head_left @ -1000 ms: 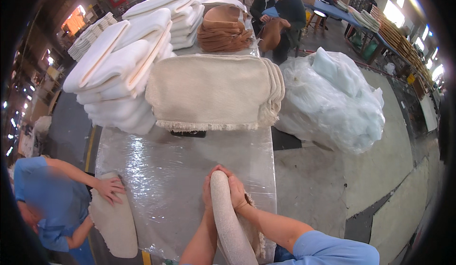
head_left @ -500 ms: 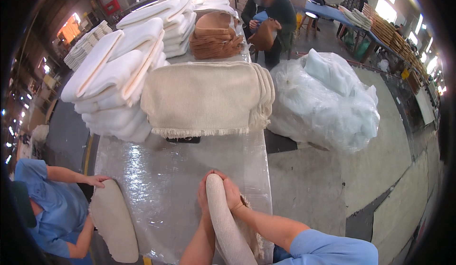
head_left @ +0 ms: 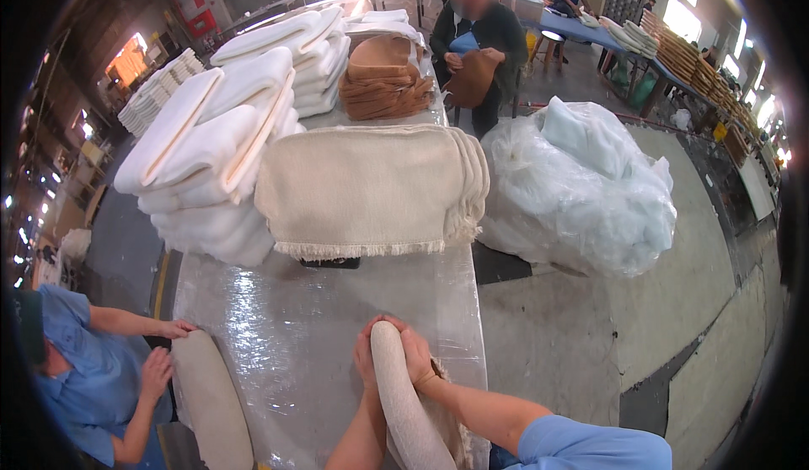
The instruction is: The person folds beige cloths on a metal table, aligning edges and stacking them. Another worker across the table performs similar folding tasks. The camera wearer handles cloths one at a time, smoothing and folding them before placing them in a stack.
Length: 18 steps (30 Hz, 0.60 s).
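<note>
A long, rounded pad covered in beige cloth (head_left: 396, 394) runs from the lower edge up over the table. My left hand (head_left: 366, 356) presses along its left side, and my right hand (head_left: 415, 354) wraps its right side. The fingers of both hands are closed round its far end and nearly meet there. A frayed cloth edge (head_left: 462, 440) shows under my right forearm. Farther off lies a folded stack of beige cloth with a fringed edge (head_left: 362, 192), apart from my hands. Under that stack a small black object (head_left: 337, 263) is partly hidden.
The table (head_left: 295, 335) has a shiny plastic cover. White padding (head_left: 211, 150) and brown pieces (head_left: 383, 78) are piled behind. Right of it sits a plastic-wrapped white bundle (head_left: 581, 188). At left a co-worker's hands (head_left: 167, 344) handle a similar pad; another person (head_left: 476, 40) holds a brown piece.
My hands keep their grip on the pad. The view has tilted slightly, so the scene sits lower. The left co-worker's lower hand has moved up beside their pad.
</note>
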{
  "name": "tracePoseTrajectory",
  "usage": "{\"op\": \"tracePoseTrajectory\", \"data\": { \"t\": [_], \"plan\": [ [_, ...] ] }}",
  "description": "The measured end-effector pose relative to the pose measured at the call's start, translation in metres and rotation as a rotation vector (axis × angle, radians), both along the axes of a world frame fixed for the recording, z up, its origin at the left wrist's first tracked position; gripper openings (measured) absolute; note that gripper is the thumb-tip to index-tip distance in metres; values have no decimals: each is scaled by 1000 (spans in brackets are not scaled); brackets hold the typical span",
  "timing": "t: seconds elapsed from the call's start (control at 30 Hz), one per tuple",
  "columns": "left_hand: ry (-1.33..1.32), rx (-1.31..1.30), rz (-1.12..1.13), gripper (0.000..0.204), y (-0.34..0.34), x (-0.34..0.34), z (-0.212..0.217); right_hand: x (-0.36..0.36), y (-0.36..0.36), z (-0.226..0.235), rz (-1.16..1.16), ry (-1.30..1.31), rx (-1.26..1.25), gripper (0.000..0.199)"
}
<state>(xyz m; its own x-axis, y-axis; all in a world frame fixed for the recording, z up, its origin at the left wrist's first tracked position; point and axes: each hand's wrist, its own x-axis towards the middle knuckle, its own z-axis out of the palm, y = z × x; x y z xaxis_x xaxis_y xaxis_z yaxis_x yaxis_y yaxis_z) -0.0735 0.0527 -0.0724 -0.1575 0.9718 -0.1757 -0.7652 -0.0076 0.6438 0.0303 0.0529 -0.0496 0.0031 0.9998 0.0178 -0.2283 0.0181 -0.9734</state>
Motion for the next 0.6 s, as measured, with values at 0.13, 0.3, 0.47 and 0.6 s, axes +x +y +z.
{"op": "tracePoseTrajectory", "data": {
  "t": [0.13,0.3,0.47,0.6],
  "plan": [
    [14,-76,16,51,0,2,0,-2,-2,-2,-13,20,-11,50],
    [206,-106,55,51,-8,14,20,0,-6,1,7,-41,28,47],
    [322,141,-286,50,-4,-18,42,2,3,6,127,22,-59,52],
    [574,-187,-143,56,-51,-4,97,32,-2,30,238,156,-114,67]
  ]
}}
